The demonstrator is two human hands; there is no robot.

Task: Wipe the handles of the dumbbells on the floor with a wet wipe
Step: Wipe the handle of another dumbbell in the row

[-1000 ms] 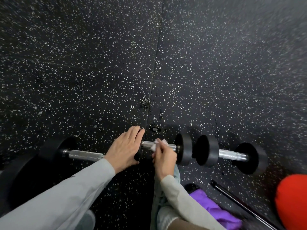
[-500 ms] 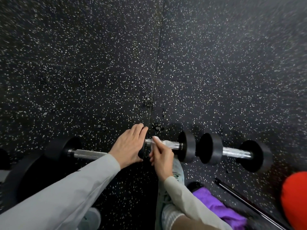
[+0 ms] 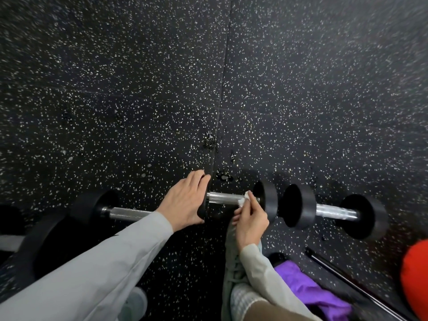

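Observation:
Three black-headed dumbbells lie in a row on the speckled rubber floor (image 3: 301, 100). The middle dumbbell (image 3: 266, 202) has a shiny steel handle (image 3: 222, 198). My left hand (image 3: 185, 202) lies over its left head and holds it steady. My right hand (image 3: 250, 221) pinches a white wet wipe (image 3: 245, 199) against the right end of that handle, close to the right head. The left dumbbell (image 3: 92, 207) shows a knurled handle (image 3: 129, 213), partly behind my left sleeve. Nothing touches the right dumbbell (image 3: 363, 216), whose handle (image 3: 333, 213) looks glossy.
A large black weight plate (image 3: 34, 246) sits at the lower left. Purple cloth (image 3: 310, 288), a thin black bar (image 3: 347, 279) and a red round object (image 3: 416, 279) lie at the lower right. My grey shoe (image 3: 234, 262) is under my right wrist. Wet drops (image 3: 222, 177) mark the floor behind the handle.
My right hand has slid the wipe rightward along the middle handle, from near my left hand to the right head. My left hand has stayed on the left head.

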